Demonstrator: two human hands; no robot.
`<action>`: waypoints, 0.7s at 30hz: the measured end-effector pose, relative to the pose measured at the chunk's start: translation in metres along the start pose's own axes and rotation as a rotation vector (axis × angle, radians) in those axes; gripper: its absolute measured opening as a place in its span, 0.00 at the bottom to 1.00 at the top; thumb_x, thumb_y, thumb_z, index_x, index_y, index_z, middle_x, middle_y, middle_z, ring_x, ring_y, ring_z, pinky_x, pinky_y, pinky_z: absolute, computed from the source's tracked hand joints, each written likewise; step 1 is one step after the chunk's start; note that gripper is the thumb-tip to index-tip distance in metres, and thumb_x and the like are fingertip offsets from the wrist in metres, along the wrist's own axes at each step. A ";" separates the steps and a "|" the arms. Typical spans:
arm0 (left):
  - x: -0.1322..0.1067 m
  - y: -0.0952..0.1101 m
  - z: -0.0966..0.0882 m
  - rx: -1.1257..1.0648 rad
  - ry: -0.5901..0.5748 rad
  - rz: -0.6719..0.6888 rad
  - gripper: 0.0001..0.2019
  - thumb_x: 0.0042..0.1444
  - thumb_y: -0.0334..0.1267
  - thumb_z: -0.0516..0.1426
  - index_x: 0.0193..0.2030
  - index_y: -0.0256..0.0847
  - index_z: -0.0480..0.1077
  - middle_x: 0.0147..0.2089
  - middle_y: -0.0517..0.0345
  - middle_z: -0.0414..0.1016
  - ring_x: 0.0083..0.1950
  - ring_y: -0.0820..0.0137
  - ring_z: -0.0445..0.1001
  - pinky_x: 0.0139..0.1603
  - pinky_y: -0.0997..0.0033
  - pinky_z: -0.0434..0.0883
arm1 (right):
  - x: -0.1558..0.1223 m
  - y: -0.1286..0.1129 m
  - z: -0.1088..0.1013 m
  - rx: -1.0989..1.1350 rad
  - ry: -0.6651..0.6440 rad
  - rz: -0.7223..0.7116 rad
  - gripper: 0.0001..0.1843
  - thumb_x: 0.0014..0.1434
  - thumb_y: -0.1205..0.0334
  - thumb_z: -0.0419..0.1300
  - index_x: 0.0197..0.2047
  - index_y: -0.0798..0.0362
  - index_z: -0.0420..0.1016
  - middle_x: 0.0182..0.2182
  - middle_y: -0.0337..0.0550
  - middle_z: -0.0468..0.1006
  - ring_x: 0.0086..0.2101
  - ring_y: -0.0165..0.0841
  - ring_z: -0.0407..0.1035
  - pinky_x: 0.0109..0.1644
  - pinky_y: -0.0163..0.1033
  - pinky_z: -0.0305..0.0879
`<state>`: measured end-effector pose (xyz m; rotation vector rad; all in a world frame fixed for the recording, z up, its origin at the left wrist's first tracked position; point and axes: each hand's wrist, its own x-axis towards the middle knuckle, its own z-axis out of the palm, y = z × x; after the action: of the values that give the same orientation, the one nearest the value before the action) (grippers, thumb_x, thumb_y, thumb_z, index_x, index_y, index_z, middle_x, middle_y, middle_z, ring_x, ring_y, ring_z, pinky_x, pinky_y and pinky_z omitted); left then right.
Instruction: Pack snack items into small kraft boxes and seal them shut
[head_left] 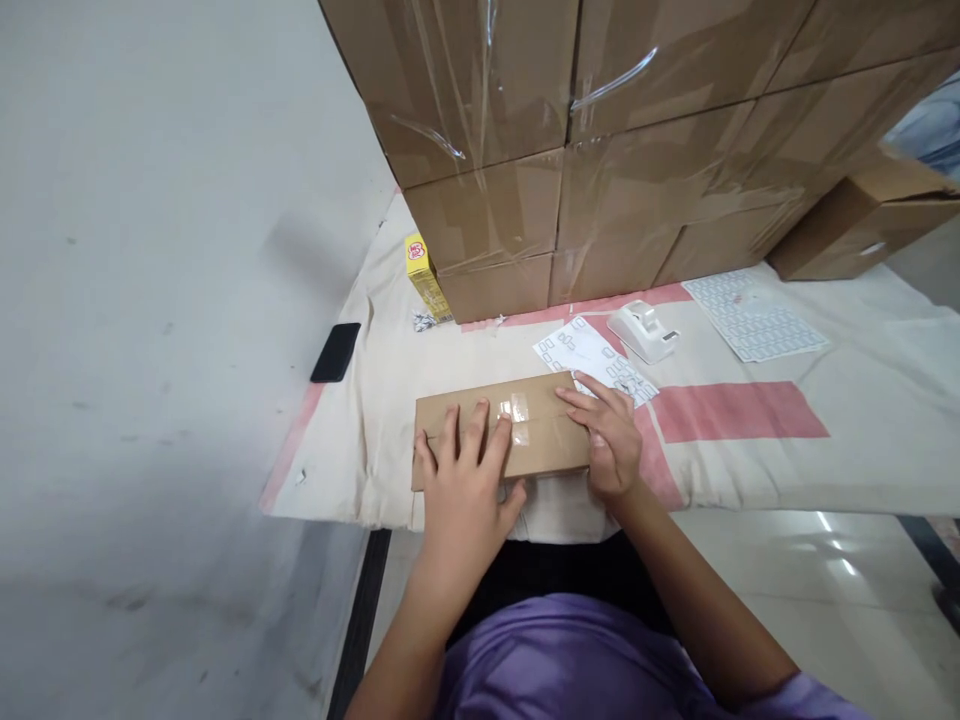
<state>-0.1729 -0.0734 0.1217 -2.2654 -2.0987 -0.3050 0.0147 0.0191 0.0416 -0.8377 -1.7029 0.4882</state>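
Note:
A flat, closed cardboard box [544, 455] lies on the cloth-covered table in front of me, with strips of clear tape [519, 408] across the middle of its top seam. My left hand [465, 470] rests on the left half of the top, fingers spread and thumb by the near edge. At the right end, my right hand [613, 440] grips the box, its fingertips on the top corner and its thumb bent in at the side. Just behind the box lies a white label sheet [577, 345], partly covered by the box and my right hand.
A white tape dispenser [643, 332] and another label sheet [754, 315] lie to the right. Stacked, taped cartons [487, 215] rise behind. A yellow box [426, 280] stands against them, a black phone [336, 352] lies at the left edge, and another carton [855, 225] sits far right.

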 end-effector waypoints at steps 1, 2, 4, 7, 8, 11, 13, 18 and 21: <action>0.000 0.000 0.000 0.000 0.000 -0.003 0.32 0.59 0.42 0.60 0.71 0.44 0.63 0.77 0.47 0.56 0.75 0.39 0.52 0.70 0.23 0.49 | -0.005 0.004 0.000 -0.028 0.000 -0.028 0.23 0.69 0.42 0.45 0.49 0.40 0.78 0.53 0.41 0.82 0.63 0.53 0.67 0.65 0.67 0.55; 0.001 0.000 0.000 -0.001 0.000 -0.008 0.32 0.59 0.42 0.61 0.71 0.44 0.63 0.77 0.48 0.55 0.76 0.39 0.52 0.70 0.23 0.49 | -0.009 0.007 0.001 -0.046 -0.009 -0.055 0.26 0.69 0.39 0.44 0.52 0.39 0.78 0.53 0.41 0.82 0.63 0.54 0.68 0.65 0.66 0.56; 0.002 0.000 0.000 0.000 -0.003 -0.014 0.32 0.59 0.42 0.60 0.70 0.44 0.64 0.77 0.50 0.55 0.76 0.40 0.52 0.71 0.23 0.49 | -0.013 0.011 0.002 -0.058 -0.020 -0.104 0.28 0.69 0.37 0.43 0.58 0.37 0.76 0.56 0.42 0.80 0.63 0.54 0.68 0.64 0.65 0.57; 0.006 -0.001 -0.001 0.010 -0.008 -0.009 0.32 0.59 0.43 0.60 0.70 0.43 0.64 0.77 0.50 0.54 0.76 0.40 0.52 0.70 0.23 0.50 | -0.009 0.012 0.006 -0.033 -0.016 -0.149 0.26 0.71 0.42 0.44 0.63 0.37 0.73 0.58 0.43 0.79 0.63 0.54 0.67 0.64 0.66 0.57; 0.007 -0.001 -0.001 0.014 -0.009 -0.006 0.32 0.59 0.43 0.60 0.70 0.43 0.63 0.77 0.50 0.54 0.76 0.39 0.52 0.70 0.23 0.50 | -0.007 0.011 0.006 -0.015 -0.016 -0.152 0.26 0.71 0.44 0.44 0.63 0.37 0.72 0.58 0.43 0.79 0.64 0.54 0.66 0.64 0.66 0.58; 0.011 -0.002 0.000 0.027 -0.014 0.003 0.32 0.60 0.43 0.60 0.71 0.42 0.63 0.77 0.48 0.53 0.77 0.38 0.51 0.69 0.21 0.51 | -0.003 0.009 0.001 0.019 -0.047 -0.114 0.25 0.70 0.43 0.45 0.63 0.37 0.72 0.63 0.42 0.74 0.67 0.53 0.62 0.68 0.67 0.55; 0.013 -0.004 0.000 0.034 -0.013 0.009 0.31 0.61 0.43 0.59 0.71 0.43 0.62 0.77 0.47 0.54 0.76 0.38 0.51 0.68 0.19 0.49 | -0.002 0.013 -0.013 -0.022 -0.051 -0.046 0.26 0.70 0.42 0.46 0.64 0.38 0.72 0.68 0.42 0.68 0.69 0.53 0.57 0.71 0.67 0.51; 0.016 -0.013 0.004 0.052 0.001 0.059 0.30 0.63 0.42 0.58 0.72 0.45 0.61 0.76 0.43 0.56 0.76 0.39 0.53 0.67 0.14 0.40 | 0.014 0.064 -0.080 -0.186 0.122 0.265 0.22 0.72 0.47 0.47 0.59 0.43 0.75 0.63 0.47 0.72 0.64 0.48 0.63 0.69 0.64 0.55; 0.018 -0.021 0.009 0.045 0.029 0.101 0.31 0.63 0.42 0.57 0.72 0.45 0.60 0.76 0.42 0.57 0.76 0.38 0.54 0.68 0.15 0.39 | 0.041 0.109 -0.112 -0.167 0.150 0.437 0.28 0.72 0.41 0.44 0.57 0.46 0.76 0.57 0.49 0.77 0.57 0.46 0.70 0.62 0.60 0.63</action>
<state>-0.1911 -0.0525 0.1141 -2.3165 -1.9497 -0.2812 0.1471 0.1105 0.0258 -1.3467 -1.4359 0.5640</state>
